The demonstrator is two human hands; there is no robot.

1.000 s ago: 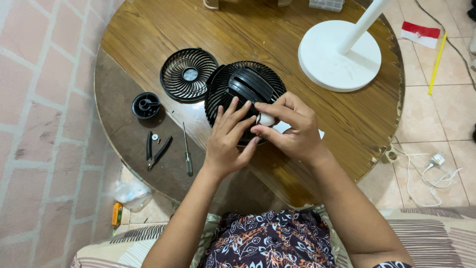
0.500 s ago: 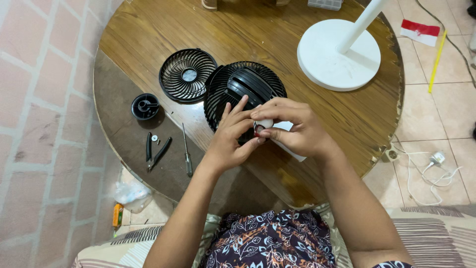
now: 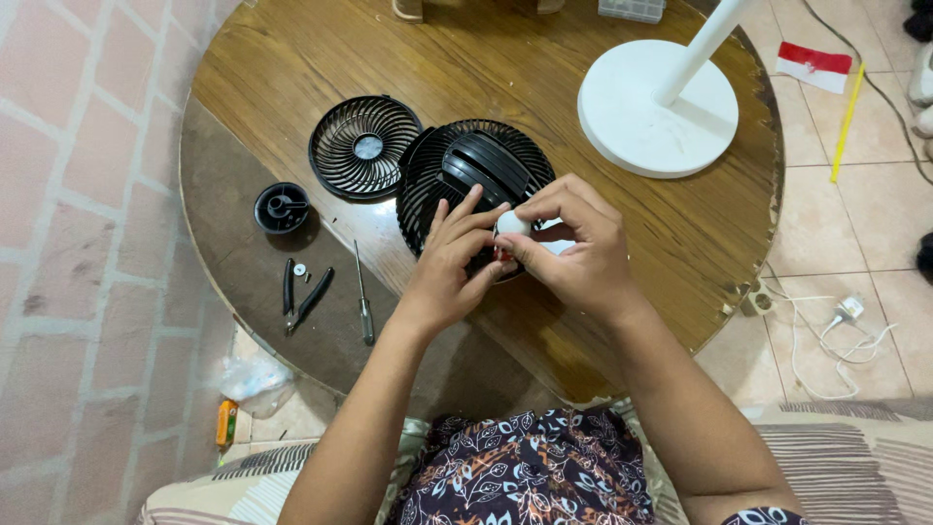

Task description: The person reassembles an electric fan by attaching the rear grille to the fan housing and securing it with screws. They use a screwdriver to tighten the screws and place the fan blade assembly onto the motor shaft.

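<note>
A black fan housing [image 3: 473, 170] with a ribbed rear grille lies on the round wooden table [image 3: 486, 68]. My left hand [image 3: 450, 262] rests on its near edge, fingers spread against the grille. My right hand [image 3: 573, 248] pinches a small white rounded part [image 3: 511, 223] at the housing's near rim, thumb and fingers closed around it. A white piece [image 3: 556, 248] shows under my right hand, mostly hidden. The detached black front grille [image 3: 366, 147] lies flat just left of the housing.
A white stand base [image 3: 641, 117] with its pole sits at the table's right rear. On the left are a small black cap [image 3: 282, 207], black pliers [image 3: 303, 294] and a screwdriver [image 3: 362, 297]. A white cable with plug [image 3: 836, 326] lies on the tiled floor.
My right hand has turned slightly and shifted its grip on the white part, lifting it a little toward the housing. My left hand stays on the grille.
</note>
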